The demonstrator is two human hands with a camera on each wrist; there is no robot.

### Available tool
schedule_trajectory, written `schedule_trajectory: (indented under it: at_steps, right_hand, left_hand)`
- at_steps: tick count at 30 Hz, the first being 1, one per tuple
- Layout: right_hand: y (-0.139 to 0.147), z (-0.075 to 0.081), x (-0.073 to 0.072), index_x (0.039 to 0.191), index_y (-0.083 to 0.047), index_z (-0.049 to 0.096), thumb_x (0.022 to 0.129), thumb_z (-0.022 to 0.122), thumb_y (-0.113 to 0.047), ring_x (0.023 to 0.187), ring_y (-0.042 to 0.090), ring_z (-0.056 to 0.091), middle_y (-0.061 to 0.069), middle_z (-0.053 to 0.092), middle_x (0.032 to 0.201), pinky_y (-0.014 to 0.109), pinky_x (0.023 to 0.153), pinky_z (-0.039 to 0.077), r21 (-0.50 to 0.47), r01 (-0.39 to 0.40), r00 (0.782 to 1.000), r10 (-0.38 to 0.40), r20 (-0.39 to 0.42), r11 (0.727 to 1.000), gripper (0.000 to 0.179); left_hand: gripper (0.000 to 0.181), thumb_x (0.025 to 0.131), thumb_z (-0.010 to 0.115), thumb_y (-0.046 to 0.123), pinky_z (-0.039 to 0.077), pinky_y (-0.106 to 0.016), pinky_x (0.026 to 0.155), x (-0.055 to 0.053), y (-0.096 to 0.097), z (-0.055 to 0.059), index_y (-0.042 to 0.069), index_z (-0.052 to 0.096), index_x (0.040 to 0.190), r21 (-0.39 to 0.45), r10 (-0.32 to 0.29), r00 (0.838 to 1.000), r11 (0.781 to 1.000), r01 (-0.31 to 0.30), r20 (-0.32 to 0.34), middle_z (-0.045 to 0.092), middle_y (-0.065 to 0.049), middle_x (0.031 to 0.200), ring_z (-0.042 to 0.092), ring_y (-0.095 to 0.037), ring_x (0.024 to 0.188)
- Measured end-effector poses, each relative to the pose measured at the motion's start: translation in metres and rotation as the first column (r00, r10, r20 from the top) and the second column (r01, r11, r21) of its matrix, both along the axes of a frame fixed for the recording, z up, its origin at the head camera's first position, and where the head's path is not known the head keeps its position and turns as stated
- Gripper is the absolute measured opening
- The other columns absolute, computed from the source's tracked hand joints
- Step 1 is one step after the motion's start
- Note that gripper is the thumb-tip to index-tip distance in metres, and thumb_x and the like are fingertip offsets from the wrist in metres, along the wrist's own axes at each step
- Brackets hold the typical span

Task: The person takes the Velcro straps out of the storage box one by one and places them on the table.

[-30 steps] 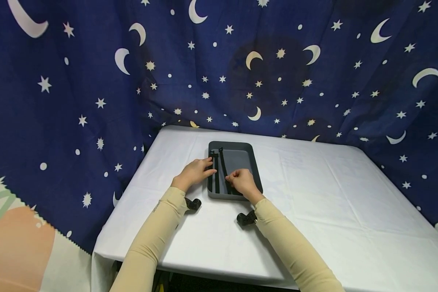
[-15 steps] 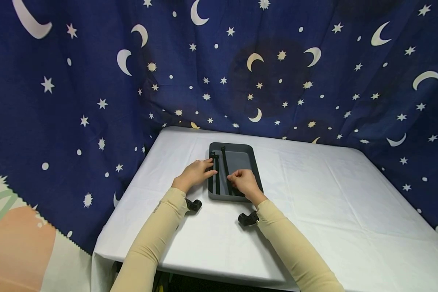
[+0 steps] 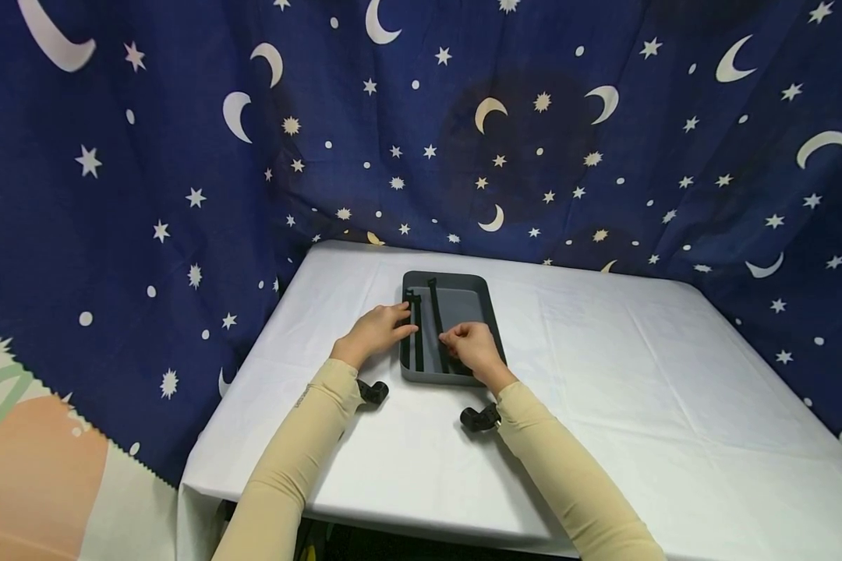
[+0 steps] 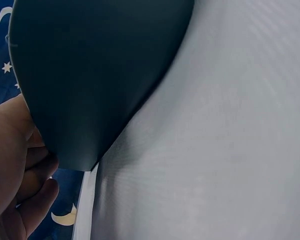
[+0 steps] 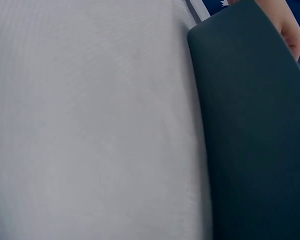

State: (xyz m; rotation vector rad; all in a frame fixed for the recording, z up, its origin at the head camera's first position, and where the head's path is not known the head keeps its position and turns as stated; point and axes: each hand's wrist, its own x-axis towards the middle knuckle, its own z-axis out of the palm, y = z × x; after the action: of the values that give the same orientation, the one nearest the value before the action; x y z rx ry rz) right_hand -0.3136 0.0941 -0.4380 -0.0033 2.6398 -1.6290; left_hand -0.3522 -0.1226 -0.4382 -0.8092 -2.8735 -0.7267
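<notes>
A dark grey rectangular tray [image 3: 466,279] lies on the white-covered table. Two black straps [image 3: 419,335] with wider heads lie lengthwise along its left side. Over the tray's left rim rests my left hand [image 3: 377,331], fingers loosely bent and thumb reaching inward near those straps. My right hand [image 3: 472,343] is inside the tray, thumb and fingertips pinching another long black strap [image 3: 436,308] midway along its length. More black material shows under the right hand, mostly covered by it. Both wrist views are largely filled by the tray's outer wall [image 4: 100,75].
A white cloth [image 3: 638,374] covers the table around the tray. Black wrist-mounted cameras [image 3: 480,418] sit under both forearms, close above the cloth. A dark blue curtain [image 3: 421,117] with moons and stars hangs behind the table and along its left.
The right hand and the strap in its fingers have shifted slightly to the right, away from the two straps on the left. The left hand has stayed in place.
</notes>
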Motion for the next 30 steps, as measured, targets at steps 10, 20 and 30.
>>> schedule_trajectory:
  at_steps: [10, 20, 30]
  right_hand:
    - [0.002, 0.0, -0.001, 0.094, 0.003, 0.072, 0.098, 0.064, -0.011, 0.071, 0.013, 0.06, 0.014, 0.072, 0.095, 0.026, 0.064, 0.052, -0.031, 0.016, 1.0, -0.017, -0.025, 0.999, 0.016]
    - [0.006, 0.002, 0.0, 0.097, 0.003, 0.072, 0.099, 0.064, -0.012, 0.075, 0.015, 0.061, 0.016, 0.072, 0.103, 0.027, 0.068, 0.054, -0.055, 0.017, 1.0, -0.018, -0.014, 0.998, 0.017]
    - [0.014, 0.0, 0.0, 0.095, 0.005, 0.071, 0.098, 0.064, -0.011, 0.067, 0.012, 0.056, 0.011, 0.069, 0.086, 0.027, 0.062, 0.05, -0.073, 0.018, 0.999, -0.021, -0.039, 0.997, 0.017]
  left_hand:
    - [0.054, 0.101, 0.06, 0.037, 0.042, -0.043, 0.115, 0.0, 0.0, 0.001, 0.0, 0.056, 0.14, 0.005, 0.005, 1.0, 1.0, -0.005, 0.012, 0.047, -0.015, 0.153, 0.05, -0.033, 0.139]
    - [0.055, 0.101, 0.059, 0.037, 0.042, -0.043, 0.116, 0.002, 0.001, 0.004, -0.001, 0.055, 0.141, -0.003, -0.001, 1.0, 1.0, 0.001, 0.015, 0.046, -0.016, 0.154, 0.049, -0.033, 0.139]
    - [0.057, 0.101, 0.059, 0.039, 0.04, -0.043, 0.117, 0.002, 0.001, 0.004, 0.0, 0.054, 0.142, 0.0, 0.003, 0.999, 1.0, -0.003, 0.035, 0.045, -0.017, 0.154, 0.046, -0.033, 0.141]
